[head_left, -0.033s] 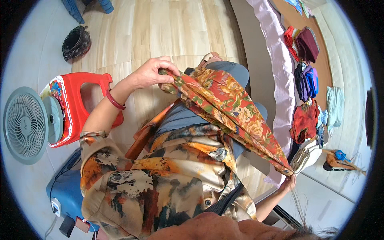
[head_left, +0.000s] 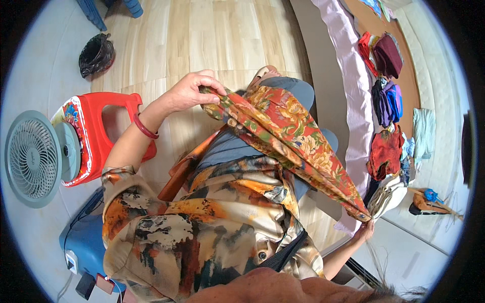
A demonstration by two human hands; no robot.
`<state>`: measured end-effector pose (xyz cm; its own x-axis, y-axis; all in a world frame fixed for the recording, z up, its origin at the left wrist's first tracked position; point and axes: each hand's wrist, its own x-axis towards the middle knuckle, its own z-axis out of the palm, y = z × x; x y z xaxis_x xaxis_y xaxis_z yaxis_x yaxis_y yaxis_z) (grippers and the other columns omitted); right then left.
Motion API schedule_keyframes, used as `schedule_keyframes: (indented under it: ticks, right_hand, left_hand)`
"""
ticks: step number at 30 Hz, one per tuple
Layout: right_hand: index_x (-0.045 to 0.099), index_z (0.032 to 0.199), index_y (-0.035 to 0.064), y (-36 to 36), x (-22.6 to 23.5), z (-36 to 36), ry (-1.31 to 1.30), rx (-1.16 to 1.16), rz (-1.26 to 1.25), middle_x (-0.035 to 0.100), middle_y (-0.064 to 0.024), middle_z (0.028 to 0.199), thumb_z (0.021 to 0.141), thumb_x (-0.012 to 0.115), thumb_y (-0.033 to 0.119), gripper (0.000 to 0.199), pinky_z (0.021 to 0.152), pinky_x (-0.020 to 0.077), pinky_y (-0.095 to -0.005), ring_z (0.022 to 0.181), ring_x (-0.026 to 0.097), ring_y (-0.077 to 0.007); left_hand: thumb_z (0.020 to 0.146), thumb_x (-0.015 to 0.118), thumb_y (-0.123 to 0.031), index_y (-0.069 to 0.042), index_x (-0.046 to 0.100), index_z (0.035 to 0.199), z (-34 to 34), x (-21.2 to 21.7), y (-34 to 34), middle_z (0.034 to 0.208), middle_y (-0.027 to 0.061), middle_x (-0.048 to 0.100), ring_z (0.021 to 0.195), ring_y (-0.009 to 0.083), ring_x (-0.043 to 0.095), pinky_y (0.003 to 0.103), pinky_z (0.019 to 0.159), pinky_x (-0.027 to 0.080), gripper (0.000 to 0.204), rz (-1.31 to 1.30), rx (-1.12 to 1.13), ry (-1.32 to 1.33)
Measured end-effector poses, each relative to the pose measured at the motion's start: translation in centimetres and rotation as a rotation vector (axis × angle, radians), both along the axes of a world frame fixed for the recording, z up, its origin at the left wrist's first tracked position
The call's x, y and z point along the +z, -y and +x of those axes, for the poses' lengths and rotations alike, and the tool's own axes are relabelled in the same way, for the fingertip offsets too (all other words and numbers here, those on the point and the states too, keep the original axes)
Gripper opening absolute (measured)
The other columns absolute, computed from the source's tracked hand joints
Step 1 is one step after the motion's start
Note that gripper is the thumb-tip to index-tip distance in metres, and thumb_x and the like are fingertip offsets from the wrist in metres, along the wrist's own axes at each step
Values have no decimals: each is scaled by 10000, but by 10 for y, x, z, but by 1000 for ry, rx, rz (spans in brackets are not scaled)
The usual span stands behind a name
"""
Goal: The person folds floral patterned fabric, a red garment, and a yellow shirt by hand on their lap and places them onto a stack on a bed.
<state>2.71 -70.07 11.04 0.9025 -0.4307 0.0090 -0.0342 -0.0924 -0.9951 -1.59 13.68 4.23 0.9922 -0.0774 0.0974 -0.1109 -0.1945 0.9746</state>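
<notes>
A long red floral cloth [head_left: 303, 144] with cream and green flowers stretches slantwise across my lap, loosely folded lengthwise. My left hand [head_left: 194, 92] pinches its upper left end between thumb and fingers, with a red bangle [head_left: 145, 127] round the wrist. At the lower right end, my right hand [head_left: 365, 232] grips the gathered tip; most of its fingers are hidden. The middle of the cloth hangs over my blue-grey trousers [head_left: 217, 150]. Whether it is a garment or a plain piece of fabric, I cannot tell.
On the bed at right lie folded dark red clothes [head_left: 388, 56], purple and blue clothes [head_left: 390, 103], a rust-red garment [head_left: 385, 155] and white cloth [head_left: 388, 194]. A red stool [head_left: 103, 132] carrying a grey fan [head_left: 33, 159] stands at left, near a black bag [head_left: 96, 55].
</notes>
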Motion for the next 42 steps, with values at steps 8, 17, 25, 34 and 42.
schedule_keyframes:
  ticks: [8, 17, 25, 34, 42]
  right_hand:
    - [550, 1004, -45, -28, -8, -8, 29, -74, 29, 619, -122, 941, 899, 554, 71, 156, 768, 486, -295, 858, 599, -197]
    - [570, 1000, -6, -9, -20, -13, -29, -72, 59, 632, -64, 855, 889, 566, 59, 129, 647, 475, -251, 730, 597, -137]
    - [558, 1023, -19, 8, -27, -14, -20, -117, 40, 627, -84, 901, 890, 568, 62, 155, 689, 480, -258, 785, 599, -154]
    - [553, 1010, -28, -29, -8, -7, -4, -82, 32, 621, -95, 922, 891, 578, 80, 163, 740, 487, -278, 814, 597, -161]
    - [570, 993, 3, 2, 0, -20, 30, -58, -28, 625, -69, 898, 907, 564, 120, 146, 686, 474, -248, 789, 595, -135]
  left_hand:
    - [749, 729, -101, -51, 661, 935, 4, 8, 5, 879, 21, 593, 827, 106, 549, 255, 746, 443, 204, 33, 48, -44]
    - [750, 701, -71, -42, 653, 904, 4, 13, 9, 814, 12, 572, 759, 106, 537, 254, 711, 444, 164, -20, -16, -85]
    - [734, 692, -89, -52, 666, 911, 2, 14, 13, 856, 45, 605, 797, 160, 571, 277, 718, 456, 182, 279, 7, -87]
    - [799, 586, -53, -35, 534, 784, 6, 23, 13, 923, 51, 549, 804, 105, 498, 237, 704, 413, 57, -8, 121, 113]
    - [830, 602, -62, -15, 580, 853, 22, -26, 10, 752, -4, 571, 728, 68, 549, 233, 657, 461, 57, 213, -66, -245]
